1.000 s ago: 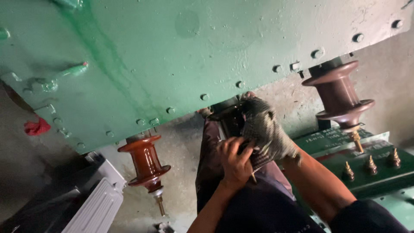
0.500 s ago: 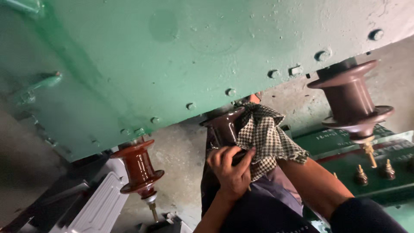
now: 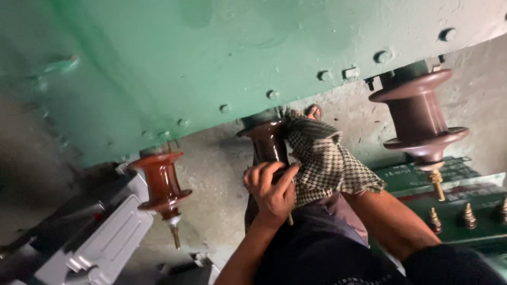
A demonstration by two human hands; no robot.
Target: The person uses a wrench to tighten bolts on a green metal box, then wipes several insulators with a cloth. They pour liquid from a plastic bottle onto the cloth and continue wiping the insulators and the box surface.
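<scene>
A brown ribbed porcelain insulator (image 3: pixel 268 142) sticks out from the green bolted metal tank (image 3: pixel 237 53) at mid frame. My left hand (image 3: pixel 270 191) grips its lower part, fingers curled around it. A black-and-white checked cloth (image 3: pixel 325 158) is pressed against the insulator's right side. My right hand (image 3: pixel 315 111) is under the cloth and holds it; only a fingertip shows at the cloth's top. A dark garment hangs below both forearms.
Two more brown insulators stick out of the tank, one at left (image 3: pixel 161 182) and a larger one at right (image 3: pixel 417 121), each ending in a brass stud. A grey finned casing (image 3: pixel 105 237) lies bottom left. A green cover with brass terminals (image 3: pixel 465 211) sits at right.
The cloth has slid up along the middle insulator toward the tank with my right hand under it. My left hand has stayed wrapped on the insulator's lower part. The view has shifted closer.
</scene>
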